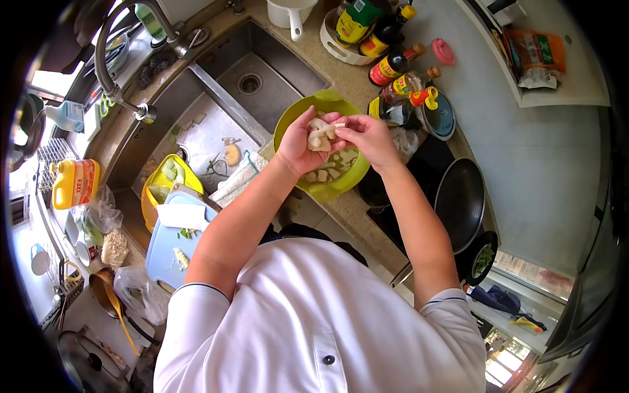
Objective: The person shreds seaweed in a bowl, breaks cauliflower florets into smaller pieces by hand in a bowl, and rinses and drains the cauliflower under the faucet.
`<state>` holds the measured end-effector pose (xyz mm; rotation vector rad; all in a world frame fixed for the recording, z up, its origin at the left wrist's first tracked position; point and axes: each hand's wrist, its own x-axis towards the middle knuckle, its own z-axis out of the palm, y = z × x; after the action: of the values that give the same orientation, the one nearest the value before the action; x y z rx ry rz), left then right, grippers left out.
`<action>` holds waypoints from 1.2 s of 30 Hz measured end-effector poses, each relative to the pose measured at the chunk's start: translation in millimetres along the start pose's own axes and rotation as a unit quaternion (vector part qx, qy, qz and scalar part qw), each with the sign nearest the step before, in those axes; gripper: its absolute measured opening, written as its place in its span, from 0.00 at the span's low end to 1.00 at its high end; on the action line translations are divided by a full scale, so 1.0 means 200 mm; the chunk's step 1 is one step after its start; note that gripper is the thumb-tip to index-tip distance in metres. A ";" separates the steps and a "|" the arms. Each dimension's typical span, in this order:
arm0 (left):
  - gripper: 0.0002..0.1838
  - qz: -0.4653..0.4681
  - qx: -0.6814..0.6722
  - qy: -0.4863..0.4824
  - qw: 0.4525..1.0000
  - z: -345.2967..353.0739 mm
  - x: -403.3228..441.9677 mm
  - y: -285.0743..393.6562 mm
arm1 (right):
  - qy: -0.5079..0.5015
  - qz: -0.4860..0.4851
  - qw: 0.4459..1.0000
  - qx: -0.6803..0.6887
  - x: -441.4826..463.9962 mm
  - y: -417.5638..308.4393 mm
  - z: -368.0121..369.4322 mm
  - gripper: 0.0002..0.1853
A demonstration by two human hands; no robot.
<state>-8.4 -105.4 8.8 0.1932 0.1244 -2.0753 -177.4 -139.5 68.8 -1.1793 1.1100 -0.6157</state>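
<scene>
A green bowl [347,183] stands at the counter's edge beside the sink, with pale pieces lying in liquid inside it. Over the bowl, my left hand [303,143] is cupped palm up around a clump of whitish food pieces [321,134]. My right hand [372,139] pinches one pale piece between thumb and fingers, right above the clump and close to the left fingertips. What the pieces are cannot be made out.
A double sink [219,124] lies left of the bowl, a yellow basket [191,175] of green pieces and a blue cutting board [164,252] below it. Sauce bottles [388,68] stand behind. A black wok [460,206] sits at the right.
</scene>
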 end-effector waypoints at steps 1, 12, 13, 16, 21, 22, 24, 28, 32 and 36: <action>0.26 -0.002 0.000 0.000 1.000 0.00 0.00 0.00 | 0.002 0.001 1.000 0.000 0.01 0.02 0.00 0.12; 0.23 0.001 0.023 0.020 1.000 0.01 -0.01 0.00 | 0.076 -0.099 0.990 -0.072 -0.02 0.04 0.05 0.11; 0.23 0.001 0.023 0.020 1.000 0.00 -0.01 0.00 | 0.076 -0.099 0.990 -0.072 -0.02 0.03 0.05 0.11; 0.22 -0.018 0.038 0.029 0.999 0.01 -0.02 0.00 | 0.063 -0.086 0.991 -0.084 -0.03 -0.02 0.05 0.11; 0.10 0.027 0.149 0.102 0.983 0.01 -0.02 0.02 | 0.088 -0.085 0.986 -0.111 0.00 -0.05 -0.01 0.13; 0.06 0.030 0.145 0.097 0.984 0.01 -0.03 0.04 | 0.105 -0.041 0.970 -0.214 0.02 -0.03 -0.06 0.11; 0.05 0.039 0.138 0.097 0.985 0.00 -0.04 0.08 | 0.035 -0.014 0.920 -0.389 -0.01 0.09 -0.03 0.10; 0.05 0.056 0.134 0.105 0.984 0.03 -0.05 0.13 | -0.161 0.008 0.754 -0.636 0.01 0.44 0.01 0.11; 0.05 0.064 0.149 0.111 0.980 0.03 -0.08 0.17 | -0.090 0.002 0.805 -0.586 0.07 0.44 -0.04 0.11; 0.06 0.063 0.149 0.127 0.979 0.07 -0.09 0.18 | -0.037 -0.068 0.852 -0.517 0.10 0.37 -0.01 0.10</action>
<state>31.2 -109.4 25.5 0.6347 -0.0454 -1.9269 -183.2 -134.4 -7.5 -2.1945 1.3299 -0.0074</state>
